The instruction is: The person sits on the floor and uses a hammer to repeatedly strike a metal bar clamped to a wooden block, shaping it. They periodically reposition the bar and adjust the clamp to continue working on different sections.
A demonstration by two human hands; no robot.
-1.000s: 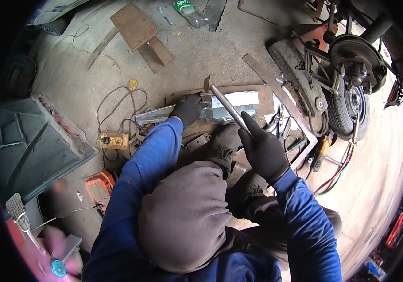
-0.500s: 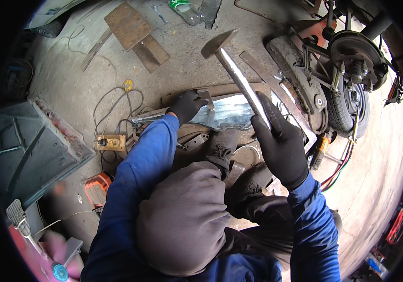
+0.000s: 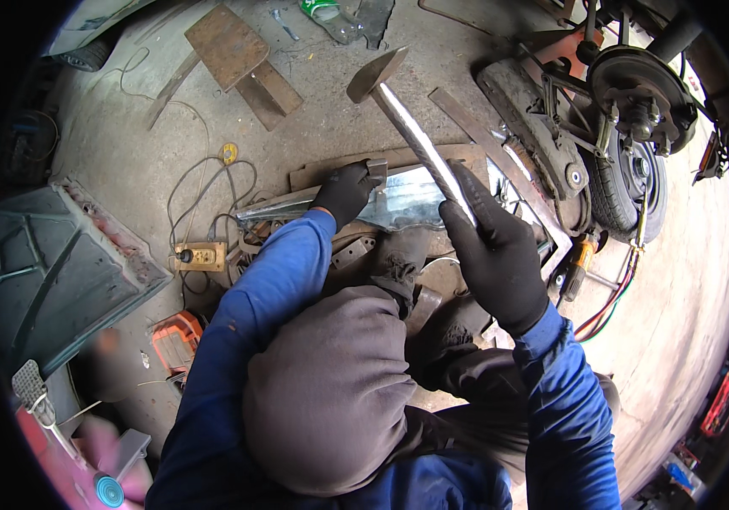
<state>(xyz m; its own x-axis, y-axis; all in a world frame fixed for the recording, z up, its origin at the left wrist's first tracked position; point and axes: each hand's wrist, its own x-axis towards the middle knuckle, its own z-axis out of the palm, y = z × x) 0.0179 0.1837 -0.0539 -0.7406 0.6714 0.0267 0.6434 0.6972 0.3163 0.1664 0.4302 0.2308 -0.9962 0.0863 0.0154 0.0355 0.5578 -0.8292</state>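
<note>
My black-gloved right hand (image 3: 496,255) grips the steel handle of a hammer (image 3: 415,136), its dark head raised at the upper end. My gloved left hand (image 3: 347,187) holds a small metal block (image 3: 377,172) against a long, shiny galvanized sheet-metal piece (image 3: 407,200), which lies on a rusty plate (image 3: 454,157) just above my knees. A rusty metal bar (image 3: 458,115) runs diagonally beside the right end of the sheet.
An exposed wheel hub (image 3: 636,102), tire (image 3: 615,200) and yellow-handled tool (image 3: 584,259) are at right. A green panel (image 3: 59,263), power socket (image 3: 203,255), loose cables, orange case (image 3: 176,340) and pink fan (image 3: 110,450) are at left. Rusty plates (image 3: 224,51) lie ahead.
The hammer has risen from low over the sheet to a higher position, with my right hand moving rightward. My left hand stays on the block at the sheet.
</note>
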